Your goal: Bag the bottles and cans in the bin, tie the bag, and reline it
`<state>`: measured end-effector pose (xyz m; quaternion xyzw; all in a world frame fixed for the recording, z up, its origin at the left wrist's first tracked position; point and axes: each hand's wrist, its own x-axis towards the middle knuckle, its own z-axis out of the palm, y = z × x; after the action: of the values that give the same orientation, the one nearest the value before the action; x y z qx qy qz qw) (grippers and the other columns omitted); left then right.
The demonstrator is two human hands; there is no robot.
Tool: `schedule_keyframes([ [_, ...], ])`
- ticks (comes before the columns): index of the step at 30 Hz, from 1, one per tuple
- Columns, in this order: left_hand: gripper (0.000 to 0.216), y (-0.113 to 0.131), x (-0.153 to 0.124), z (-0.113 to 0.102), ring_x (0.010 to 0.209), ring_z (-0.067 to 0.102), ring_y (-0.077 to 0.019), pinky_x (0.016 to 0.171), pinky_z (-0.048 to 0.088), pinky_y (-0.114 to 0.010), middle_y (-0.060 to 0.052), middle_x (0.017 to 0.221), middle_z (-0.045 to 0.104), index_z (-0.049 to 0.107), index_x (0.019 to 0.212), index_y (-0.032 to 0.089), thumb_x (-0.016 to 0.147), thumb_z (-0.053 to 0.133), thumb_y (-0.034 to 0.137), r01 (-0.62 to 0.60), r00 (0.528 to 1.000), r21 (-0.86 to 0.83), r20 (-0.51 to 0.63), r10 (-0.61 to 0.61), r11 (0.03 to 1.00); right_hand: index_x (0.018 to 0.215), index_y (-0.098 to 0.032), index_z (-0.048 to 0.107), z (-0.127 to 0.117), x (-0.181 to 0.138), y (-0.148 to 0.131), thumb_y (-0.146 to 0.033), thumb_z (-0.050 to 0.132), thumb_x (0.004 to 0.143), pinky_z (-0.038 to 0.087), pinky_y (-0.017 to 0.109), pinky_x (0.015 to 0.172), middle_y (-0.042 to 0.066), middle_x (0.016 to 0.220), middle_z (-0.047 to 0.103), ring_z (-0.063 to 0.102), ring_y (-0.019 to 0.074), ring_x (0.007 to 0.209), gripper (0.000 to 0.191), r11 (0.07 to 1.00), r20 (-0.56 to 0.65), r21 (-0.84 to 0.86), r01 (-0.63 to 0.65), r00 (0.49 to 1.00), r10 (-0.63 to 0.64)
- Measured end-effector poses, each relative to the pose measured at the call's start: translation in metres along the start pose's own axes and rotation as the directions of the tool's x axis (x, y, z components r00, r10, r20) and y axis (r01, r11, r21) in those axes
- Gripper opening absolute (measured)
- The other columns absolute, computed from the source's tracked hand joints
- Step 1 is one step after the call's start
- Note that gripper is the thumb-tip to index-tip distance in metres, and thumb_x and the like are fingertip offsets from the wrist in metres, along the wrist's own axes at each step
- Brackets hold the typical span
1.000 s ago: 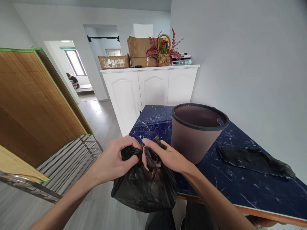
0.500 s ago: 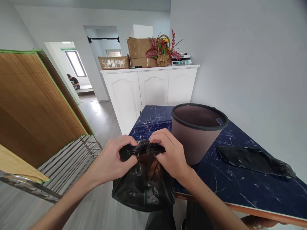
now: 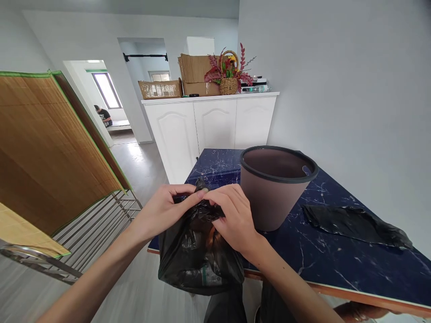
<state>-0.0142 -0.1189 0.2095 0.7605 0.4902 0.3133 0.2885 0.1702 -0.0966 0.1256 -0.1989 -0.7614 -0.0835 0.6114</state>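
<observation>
A filled black plastic garbage bag (image 3: 198, 260) hangs at the near edge of the blue marbled table (image 3: 323, 233), its neck bunched between my two hands. My left hand (image 3: 171, 208) pinches the gathered neck from the left, thumb reaching across the top. From the right, my right hand (image 3: 232, 213) grips the same bunched plastic with curled fingers. A twisted tip of the bag sticks up between them. Something with a green and pale patch shows dimly through the thin plastic; its kind is unclear. Just right of my right hand stands a brownish-pink trash can (image 3: 274, 193) with a dark rim.
A folded black plastic bag (image 3: 357, 224) lies on the table's right side. Behind stands a white cabinet (image 3: 215, 121) with cardboard boxes (image 3: 160, 89) and a flower basket (image 3: 229, 85). At left, a bamboo mat (image 3: 54, 143) drapes over a metal rack (image 3: 97, 237). A person (image 3: 103, 115) sits in a far room.
My hands have drawn closer together and the bag's neck is bunched tighter, with its tip now standing up. My left thumb has moved over the top. The trash can stays in place.
</observation>
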Motion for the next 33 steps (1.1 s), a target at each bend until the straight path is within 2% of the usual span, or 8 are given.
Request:
schedule_keyframes([
  [5, 0.040, -0.010, 0.002, -0.001, 0.083, 0.059, -0.0196, 0.072, 0.047, -0.029, -0.001, 0.084, 0.066, 0.074, 0.079, 0.023, 0.097, 0.064, 0.057, -0.007, 0.998, 0.019, -0.063, 0.008, 1.000, 0.112, -0.027, 0.070, -0.011, -0.012, 0.000, -0.004, 0.059, 0.099, 0.050, 0.038, 0.083, 0.004, 0.101, 0.075, 0.070, 0.0199, 0.093, 0.029, 1.000, 0.059, -0.005, -0.017, 0.998, 0.017],
  [11, 0.044, -0.025, -0.001, -0.007, 0.079, 0.058, -0.0195, 0.068, 0.045, -0.028, -0.001, 0.081, 0.066, 0.071, 0.078, 0.022, 0.096, 0.064, 0.062, 0.061, 0.985, -0.009, -0.162, -0.062, 0.998, 0.108, -0.029, 0.070, -0.024, -0.029, -0.010, -0.004, 0.063, 0.099, 0.049, 0.039, 0.084, 0.005, 0.109, 0.076, 0.068, 0.0192, 0.093, 0.028, 0.998, 0.116, 0.038, -0.054, 0.992, 0.049],
  [15, 0.046, -0.036, -0.003, -0.010, 0.073, 0.055, -0.0185, 0.068, 0.043, -0.028, 0.000, 0.075, 0.064, 0.068, 0.074, 0.022, 0.094, 0.067, 0.063, 0.082, 0.959, -0.049, -0.268, -0.092, 0.995, 0.103, -0.025, 0.066, -0.030, -0.051, -0.018, 0.000, 0.064, 0.096, 0.046, 0.039, 0.080, 0.006, 0.107, 0.075, 0.062, 0.0182, 0.085, 0.026, 0.995, 0.168, 0.026, -0.095, 0.982, 0.089],
  [21, 0.049, -0.047, -0.004, -0.007, 0.088, 0.063, -0.0233, 0.084, 0.049, -0.033, -0.004, 0.087, 0.072, 0.073, 0.083, 0.020, 0.087, 0.072, 0.069, 0.073, 0.904, -0.191, -0.402, -0.146, 0.979, 0.094, -0.025, 0.064, -0.041, -0.073, -0.019, -0.001, 0.061, 0.097, 0.046, 0.039, 0.079, 0.004, 0.107, 0.074, 0.061, 0.0174, 0.080, 0.024, 0.979, 0.210, 0.044, -0.201, 0.960, 0.187],
  [24, 0.048, -0.048, -0.008, -0.001, 0.091, 0.065, -0.0236, 0.087, 0.051, -0.034, -0.004, 0.092, 0.074, 0.073, 0.090, 0.020, 0.091, 0.070, 0.068, 0.065, 0.907, -0.237, -0.391, -0.156, 0.969, 0.090, -0.025, 0.062, -0.042, -0.069, -0.019, -0.006, 0.061, 0.098, 0.049, 0.038, 0.081, 0.005, 0.109, 0.072, 0.065, 0.0196, 0.089, 0.020, 0.937, 0.260, 0.095, -0.337, 0.916, 0.304],
  [27, 0.045, -0.045, -0.011, 0.005, 0.093, 0.065, -0.0232, 0.086, 0.052, -0.031, -0.003, 0.094, 0.074, 0.073, 0.092, 0.021, 0.093, 0.069, 0.066, 0.024, 0.897, -0.230, -0.425, -0.122, 0.973, 0.101, -0.026, 0.058, -0.036, -0.057, -0.023, -0.014, 0.064, 0.096, 0.054, 0.035, 0.084, 0.005, 0.109, 0.069, 0.067, 0.0200, 0.095, 0.014, 0.822, 0.329, 0.186, -0.538, 0.822, 0.464],
  [29, 0.044, -0.041, -0.014, 0.010, 0.092, 0.065, -0.0232, 0.083, 0.053, -0.031, -0.003, 0.093, 0.074, 0.073, 0.091, 0.022, 0.094, 0.068, 0.065, 0.002, 0.897, -0.222, -0.431, -0.100, 0.975, 0.119, -0.026, 0.056, -0.029, -0.048, -0.025, -0.017, 0.066, 0.094, 0.056, 0.034, 0.082, 0.005, 0.111, 0.068, 0.067, 0.0194, 0.092, 0.029, 0.761, 0.349, 0.194, -0.619, 0.768, 0.536],
  [33, 0.044, -0.035, -0.018, 0.017, 0.090, 0.067, -0.0236, 0.080, 0.055, -0.030, -0.004, 0.092, 0.075, 0.075, 0.095, 0.022, 0.093, 0.069, 0.065, -0.001, 0.892, -0.267, -0.436, -0.120, 0.964, 0.143, -0.027, 0.053, -0.011, -0.031, -0.023, -0.019, 0.062, 0.097, 0.056, 0.035, 0.081, 0.008, 0.129, 0.064, 0.067, 0.0191, 0.092, 0.047, 0.767, 0.429, 0.124, -0.629, 0.732, 0.530],
])
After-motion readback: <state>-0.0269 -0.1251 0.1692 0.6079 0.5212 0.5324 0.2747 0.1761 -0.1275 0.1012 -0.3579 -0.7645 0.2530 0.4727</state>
